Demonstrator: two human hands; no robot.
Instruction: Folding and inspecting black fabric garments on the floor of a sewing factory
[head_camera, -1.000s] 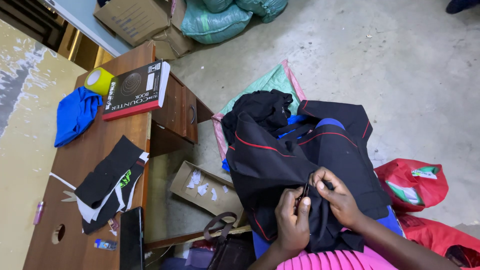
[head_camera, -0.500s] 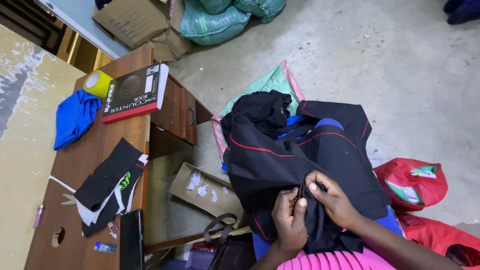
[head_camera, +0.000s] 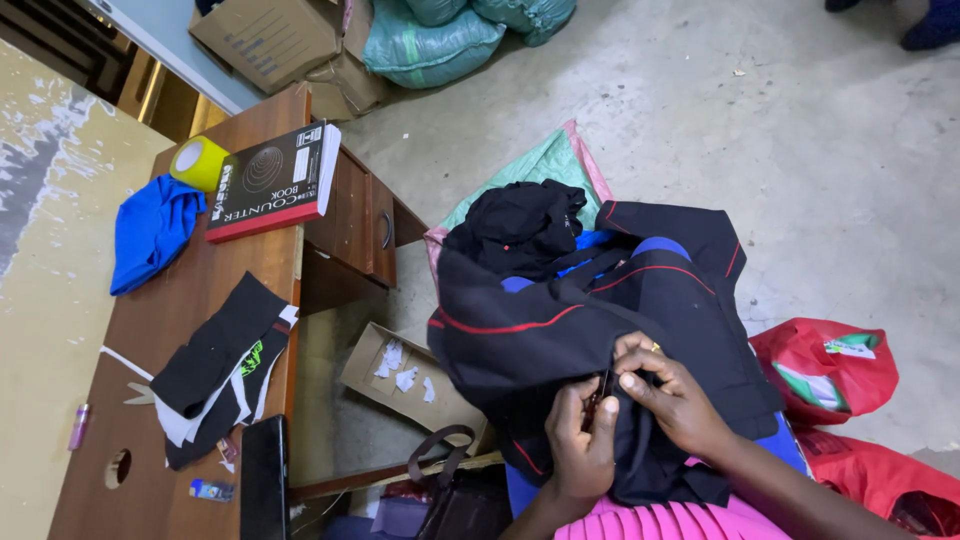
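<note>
Down in the person's lap lies a black garment (head_camera: 590, 330) with thin red piping and blue lining, spread over the knees and a pink pleated skirt (head_camera: 660, 520). Both hands meet on it near its lower middle. The left hand (head_camera: 582, 440) has its fingers pinched on a fold of the black cloth, and the right hand (head_camera: 670, 395), with a ring on one finger, has its fingers closed on the same fold just beside them; a small dark thing seems to sit between the two hands, but it is too small to tell what it is.

Under the garment's far edge a green and pink sack (head_camera: 530, 175) lies on the concrete floor (head_camera: 800, 140). To the right, a red bag (head_camera: 825, 365) rests near the person's knee. To the left stands a wooden surface (head_camera: 200, 310) with drawers, well apart from the hands. On it lie a black book with a red edge (head_camera: 268, 180), a yellow tape roll (head_camera: 198, 160) touching the book's far corner, a blue cloth (head_camera: 150, 230), a stack of black fabric pieces (head_camera: 220, 365) and a dark phone (head_camera: 263, 480) at the near edge. Between the surface and the lap, an open cardboard box (head_camera: 405, 375) holds white scraps, and a dark handbag (head_camera: 450, 490) sits beside it.
</note>
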